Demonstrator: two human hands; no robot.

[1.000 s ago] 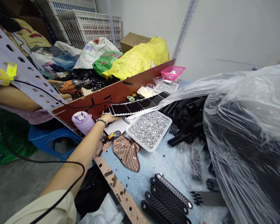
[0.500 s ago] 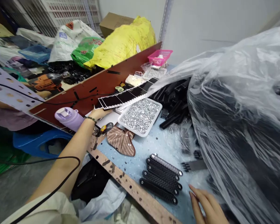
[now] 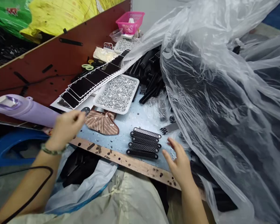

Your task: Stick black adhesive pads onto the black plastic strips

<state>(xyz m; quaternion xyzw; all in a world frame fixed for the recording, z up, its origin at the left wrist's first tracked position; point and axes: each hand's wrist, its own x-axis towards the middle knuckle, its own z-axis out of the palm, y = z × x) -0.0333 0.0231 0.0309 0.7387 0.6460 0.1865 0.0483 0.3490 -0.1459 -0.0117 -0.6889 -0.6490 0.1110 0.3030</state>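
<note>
Cluttered pale-blue surface [image 3: 140, 119], with a big clear plastic bag [image 3: 212, 93] of black parts on its right side. Left hand [image 3: 65, 126] is curled, pinching a small dark oval piece [image 3: 85, 110] near the purple bottle [image 3: 25, 110]. Right hand [image 3: 180, 163] is open, just beside the black mesh strips [image 3: 144, 143] (parallel, touching, at the near edge). Step looks like a reach to the strips, and lifting one would call for an end pinch.

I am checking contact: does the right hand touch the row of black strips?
Apart. The head view shows bare blue table between the right hand and the ends of the black strips.
</note>
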